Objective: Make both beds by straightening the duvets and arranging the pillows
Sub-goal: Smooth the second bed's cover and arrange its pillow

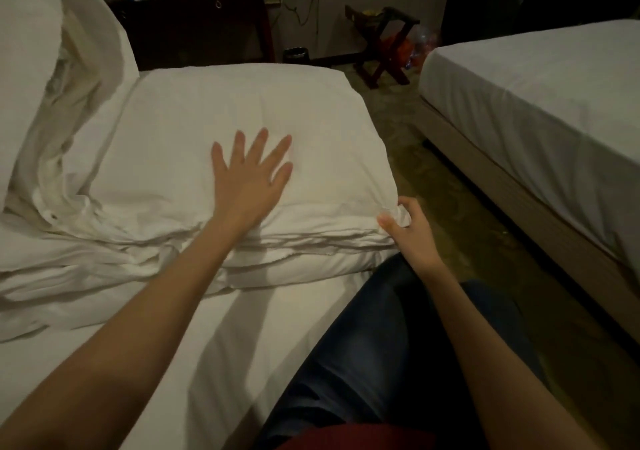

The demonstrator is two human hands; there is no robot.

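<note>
The left hand [247, 176] presses flat, fingers spread, on the folded duvet [242, 131] at the bed's [194, 339] right edge to pin it while the right hand [407, 228] pinches its near corner, probably to pull it straight.

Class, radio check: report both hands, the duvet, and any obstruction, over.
Left hand flat, pressing folded duvet. Right hand pinching its near corner. Loose bedding bunched to the left. Second bed bare, no duvet on it.
</note>
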